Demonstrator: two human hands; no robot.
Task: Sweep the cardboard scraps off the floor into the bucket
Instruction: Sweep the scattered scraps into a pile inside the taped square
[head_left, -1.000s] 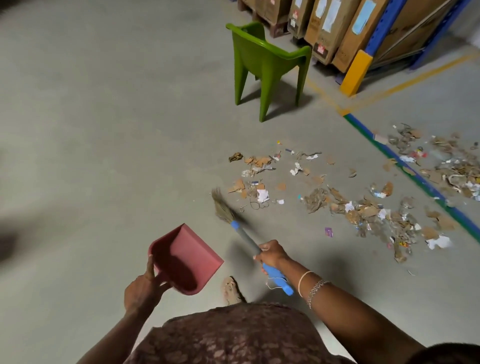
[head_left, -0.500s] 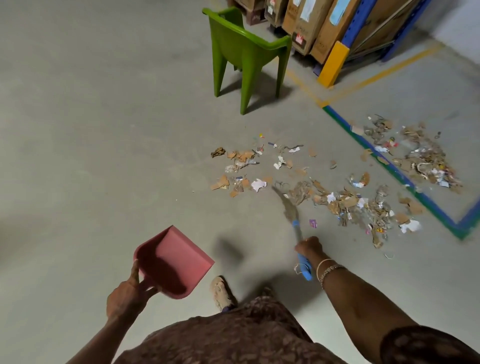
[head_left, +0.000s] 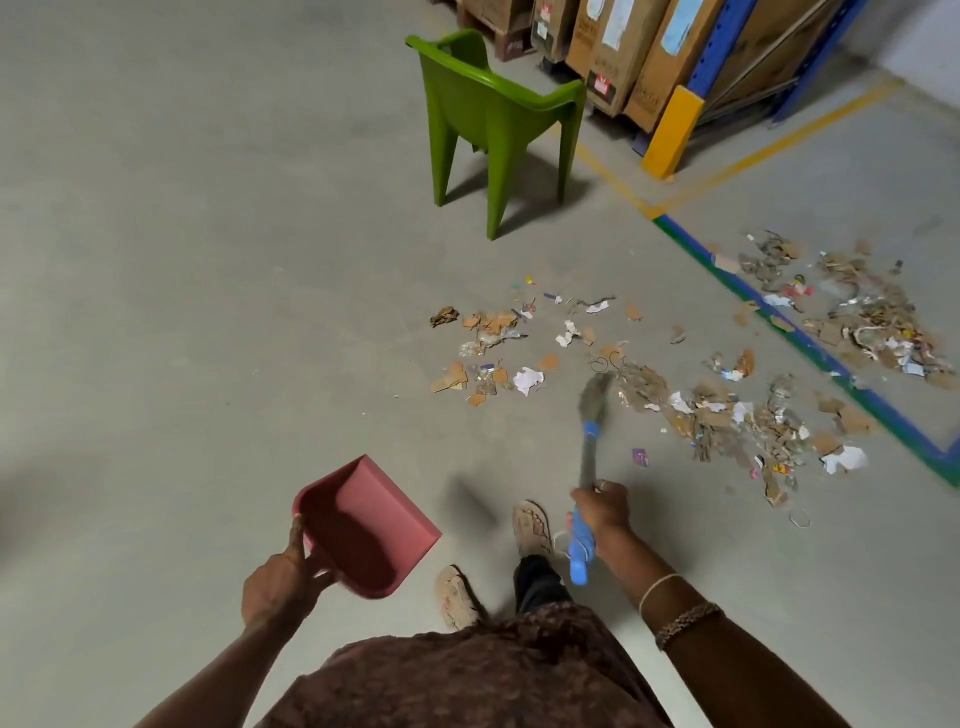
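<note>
My right hand (head_left: 600, 506) gripped the broom (head_left: 592, 431), my left hand (head_left: 275, 579) held the empty pink dustpan (head_left: 384, 499); the cardboard scraps (head_left: 717, 415) all lay uncollected.

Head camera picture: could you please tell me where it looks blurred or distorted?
In the head view the broom shows motion smear at its bristles, the cardboard scraps and green chair look fairly sharp, and the wide lens tilts the cartons at the top edge.

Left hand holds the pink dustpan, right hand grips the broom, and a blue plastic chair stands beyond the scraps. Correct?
Not quite. The head view shows the chair beyond the scraps is green, not blue. The rest holds: left hand holds the pink dustpan, right hand grips the broom.
</note>
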